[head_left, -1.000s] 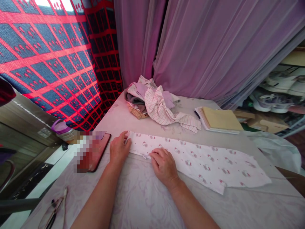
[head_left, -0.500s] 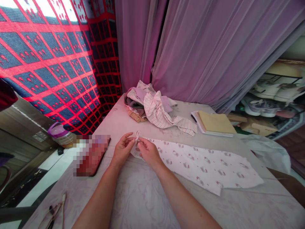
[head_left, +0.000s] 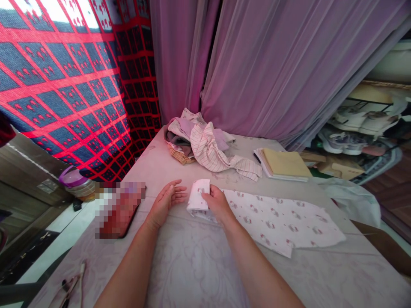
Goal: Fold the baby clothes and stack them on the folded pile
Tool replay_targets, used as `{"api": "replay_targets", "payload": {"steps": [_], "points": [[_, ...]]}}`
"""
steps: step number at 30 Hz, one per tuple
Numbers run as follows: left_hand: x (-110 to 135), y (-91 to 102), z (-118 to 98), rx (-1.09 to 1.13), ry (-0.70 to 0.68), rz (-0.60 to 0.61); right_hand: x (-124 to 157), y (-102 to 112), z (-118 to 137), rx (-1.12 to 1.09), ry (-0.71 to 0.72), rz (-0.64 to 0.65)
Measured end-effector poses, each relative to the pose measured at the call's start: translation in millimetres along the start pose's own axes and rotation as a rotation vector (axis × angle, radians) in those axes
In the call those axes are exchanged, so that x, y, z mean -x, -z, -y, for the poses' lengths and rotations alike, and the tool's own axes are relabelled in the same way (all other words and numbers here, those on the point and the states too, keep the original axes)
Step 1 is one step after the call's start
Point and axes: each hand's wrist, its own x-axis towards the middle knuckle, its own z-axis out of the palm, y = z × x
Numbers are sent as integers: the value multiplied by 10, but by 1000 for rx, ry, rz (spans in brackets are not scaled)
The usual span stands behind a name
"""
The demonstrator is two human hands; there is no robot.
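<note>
Change vs. the earlier views: the left end of the printed cotton strip point(head_left: 272, 224) was no longer flat or pinched up. It had become a thick folded end point(head_left: 198, 197), so less of the strip lay flat.

Grip: the left hand point(head_left: 165, 203) had let go. It was open, fingers spread, touching nothing, just left of the folded end. The right hand point(head_left: 218, 204) had its fingers together, pressed against the folded end's right side. Thumb not clearly visible, so pinch or plain press: cannot tell.

Position: the strip lay across the middle of the worktop point(head_left: 192, 273), towards the front and right of centre. Its long axis ran from the folded end at centre, slanting down towards the front right corner, with the free end pointing right. The folded end's own long axis ran roughly back to front, tilted slightly, top leaning right.

Nearby: a phone point(head_left: 120, 209), blurred, lay left of the left hand, near the left edge. A heap of clothes point(head_left: 199, 141) sat at the back edge, with notebooks point(head_left: 284, 163) towards the back right corner.
</note>
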Motion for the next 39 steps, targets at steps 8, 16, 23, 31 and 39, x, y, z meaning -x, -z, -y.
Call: {"api": "replay_targets", "payload": {"steps": [8, 16, 23, 31, 39], "points": [[19, -23, -26, -47, -11, -27, 173, 722, 81, -86, -118, -130], [2, 0, -17, -78, -9, -32, 380, 1240, -25, 38, -120, -228], [6, -18, -40, -77, -10, -37, 475, 1591, -195, 131, -136, -316], [-6, -11, -40, -72, -7, -36, 546, 1813, -355, 358, -125, -362], [-10, -12, -41, -43, 6, -35, 575, 1745, -276, 696, -189, -384]]}}
